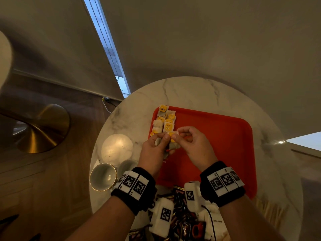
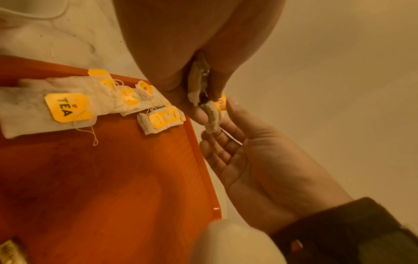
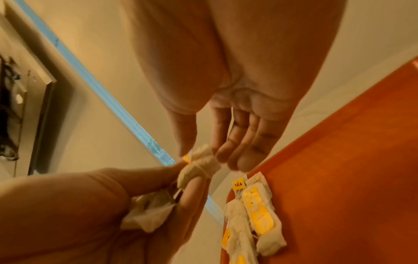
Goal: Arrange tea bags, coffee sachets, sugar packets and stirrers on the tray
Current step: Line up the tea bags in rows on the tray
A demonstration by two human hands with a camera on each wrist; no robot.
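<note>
We held both hands over the near left corner of the orange tray [image 1: 217, 136], which lay on the round marble counter [image 1: 191, 91]. Our left hand [image 1: 152, 150] was clenched around a small bunch of tea bags [image 3: 147, 212], its fingers [image 3: 192, 192] curled over the crumpled paper. Our right hand [image 1: 192, 146] pinched one tea bag [image 3: 201, 164] between thumb and forefinger, right at the tip of the left hand, so both hands touched that same bag; its yellow tag [image 2: 221, 104] showed just beside the pinch, and a thin string ran across the right palm. The other right fingers [image 3: 244, 150] hung loosely curled.

On the tray's far left corner a cluster of tea bags [image 1: 165, 120] lay in two rough rows, overlapping, yellow tags up, one reading TEA [image 2: 65, 107]. The rest of the tray floor was bare orange.

Left of the tray on the counter stood a pale round dome [image 1: 117, 148] and two cups [image 1: 103, 176] lying close together. Near our wrists, at the counter's near edge, lay a heap of dark sachets [image 1: 180, 218]; what they held we could not tell.
</note>
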